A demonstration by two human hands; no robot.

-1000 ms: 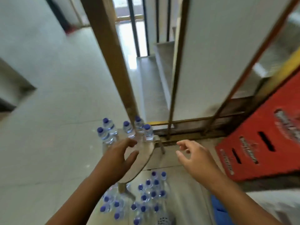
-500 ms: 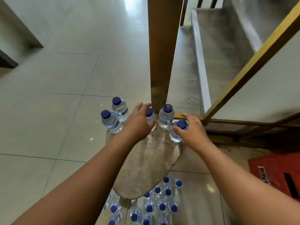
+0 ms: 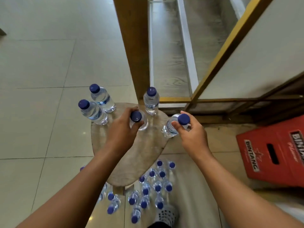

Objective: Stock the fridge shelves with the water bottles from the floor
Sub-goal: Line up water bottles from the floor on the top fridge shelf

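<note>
Several clear water bottles with blue caps stand on a small wooden stool point(image 3: 131, 155). My left hand point(image 3: 122, 130) grips the neck of one bottle point(image 3: 138, 120) near the stool's middle. My right hand point(image 3: 191, 134) pinches the neck of a tilted bottle point(image 3: 172, 127) at the stool's right edge. Three more bottles stand free: two at the left point(image 3: 102, 98) point(image 3: 92, 111) and one at the back point(image 3: 151, 101). On the floor under and in front of the stool stands a cluster of several bottles point(image 3: 148, 190). No fridge is in view.
A thick wooden post point(image 3: 131, 46) rises just behind the stool. A gold-framed white panel point(image 3: 246, 55) and grey steps point(image 3: 167, 55) lie beyond. A red Bintang crate point(image 3: 273, 153) sits on the floor at the right. My foot in a perforated shoe point(image 3: 166, 214) is below.
Both hands reached down to the stool and closed on two bottles. The right bottle now tilts and its cap shows above my fingers. The view swung downward.
</note>
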